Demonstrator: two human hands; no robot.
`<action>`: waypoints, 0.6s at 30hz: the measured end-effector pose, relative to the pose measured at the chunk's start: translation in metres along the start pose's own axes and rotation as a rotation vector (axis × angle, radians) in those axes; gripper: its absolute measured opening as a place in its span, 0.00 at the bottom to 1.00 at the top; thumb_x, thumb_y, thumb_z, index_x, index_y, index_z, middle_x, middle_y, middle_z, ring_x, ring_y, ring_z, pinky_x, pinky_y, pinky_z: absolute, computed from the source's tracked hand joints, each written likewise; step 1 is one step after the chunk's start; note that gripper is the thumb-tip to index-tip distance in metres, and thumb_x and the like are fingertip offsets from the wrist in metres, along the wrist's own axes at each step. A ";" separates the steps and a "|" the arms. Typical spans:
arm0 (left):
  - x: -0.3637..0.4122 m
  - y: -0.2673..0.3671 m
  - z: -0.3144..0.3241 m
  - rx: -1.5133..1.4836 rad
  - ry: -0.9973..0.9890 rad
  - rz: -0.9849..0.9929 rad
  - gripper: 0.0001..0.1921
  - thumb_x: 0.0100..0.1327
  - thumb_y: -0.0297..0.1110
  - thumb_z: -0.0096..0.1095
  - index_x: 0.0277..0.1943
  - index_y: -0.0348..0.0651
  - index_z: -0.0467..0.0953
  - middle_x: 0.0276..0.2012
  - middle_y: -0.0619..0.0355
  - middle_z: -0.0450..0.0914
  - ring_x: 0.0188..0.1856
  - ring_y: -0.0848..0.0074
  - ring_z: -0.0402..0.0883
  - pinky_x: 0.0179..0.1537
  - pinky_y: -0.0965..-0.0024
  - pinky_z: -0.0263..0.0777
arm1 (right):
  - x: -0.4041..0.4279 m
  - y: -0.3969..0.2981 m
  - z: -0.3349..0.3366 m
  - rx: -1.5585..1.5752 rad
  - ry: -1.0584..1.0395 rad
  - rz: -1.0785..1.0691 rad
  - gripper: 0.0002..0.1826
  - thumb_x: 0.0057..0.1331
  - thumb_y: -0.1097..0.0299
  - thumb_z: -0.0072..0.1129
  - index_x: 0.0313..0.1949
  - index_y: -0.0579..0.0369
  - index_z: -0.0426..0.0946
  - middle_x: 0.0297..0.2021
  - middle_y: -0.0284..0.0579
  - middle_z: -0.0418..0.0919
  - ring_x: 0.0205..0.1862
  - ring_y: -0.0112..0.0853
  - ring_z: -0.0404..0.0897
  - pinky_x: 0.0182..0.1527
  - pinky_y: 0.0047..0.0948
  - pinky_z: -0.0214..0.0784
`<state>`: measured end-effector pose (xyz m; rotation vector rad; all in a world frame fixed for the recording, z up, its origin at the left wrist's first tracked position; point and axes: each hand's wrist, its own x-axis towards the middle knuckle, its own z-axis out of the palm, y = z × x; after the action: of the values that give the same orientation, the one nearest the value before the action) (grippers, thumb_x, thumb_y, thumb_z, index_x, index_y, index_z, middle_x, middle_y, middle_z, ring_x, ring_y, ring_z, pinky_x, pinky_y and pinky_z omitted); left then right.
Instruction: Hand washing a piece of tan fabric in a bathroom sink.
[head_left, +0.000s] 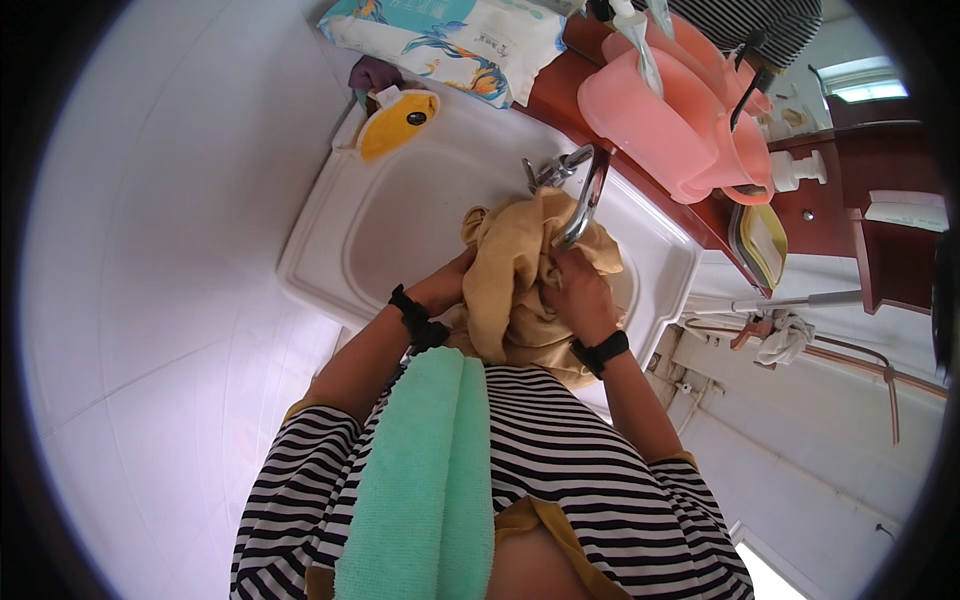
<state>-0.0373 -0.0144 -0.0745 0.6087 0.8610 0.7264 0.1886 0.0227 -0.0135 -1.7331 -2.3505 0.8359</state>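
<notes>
A bunched tan cloth garment (499, 292) lies in the white washbasin (315, 247) and hangs over its front edge. My left hand (448, 283) is at the cloth's left side, its fingers hidden behind the folds, so its grip cannot be told. On the right, my right hand (583, 294) is closed on a gathered part of the cloth, just below the spout of the chrome faucet (589, 202). Black bands are around both wrists. A mint-green towel (412, 480) hangs down the front of my striped top.
A yellow cloth pad (397, 127) rests at the basin's back left corner, near a wipes pack (457, 45). Pink plastic cups (645, 120) and a pump bottle (799, 171) stand on the dark red shelf (667, 214). A white wall borders the left.
</notes>
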 end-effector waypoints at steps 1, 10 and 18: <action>0.003 -0.004 -0.002 0.001 -0.006 -0.003 0.42 0.61 0.42 0.67 0.73 0.43 0.50 0.68 0.50 0.62 0.69 0.67 0.61 0.68 0.63 0.56 | -0.005 -0.005 -0.006 -0.039 0.025 -0.070 0.26 0.54 0.65 0.63 0.53 0.55 0.73 0.46 0.49 0.77 0.47 0.48 0.77 0.48 0.41 0.72; -0.028 0.042 -0.017 0.966 0.444 0.489 0.17 0.56 0.37 0.66 0.47 0.45 0.71 0.37 0.50 0.76 0.38 0.64 0.79 0.41 0.63 0.75 | -0.028 0.007 0.018 0.379 -0.130 -0.133 0.34 0.54 0.65 0.65 0.61 0.55 0.66 0.56 0.55 0.68 0.55 0.48 0.73 0.58 0.39 0.67; 0.022 -0.092 -0.018 1.297 0.121 -0.056 0.21 0.58 0.41 0.63 0.53 0.41 0.73 0.48 0.46 0.79 0.47 0.54 0.80 0.48 0.55 0.74 | 0.003 0.050 0.096 -0.166 -0.325 -0.134 0.23 0.54 0.69 0.61 0.51 0.60 0.73 0.51 0.57 0.71 0.51 0.50 0.72 0.51 0.42 0.71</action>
<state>-0.0135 -0.0496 -0.1606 1.6802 1.4240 0.0544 0.1926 0.0005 -0.1196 -1.5737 -2.7831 0.9907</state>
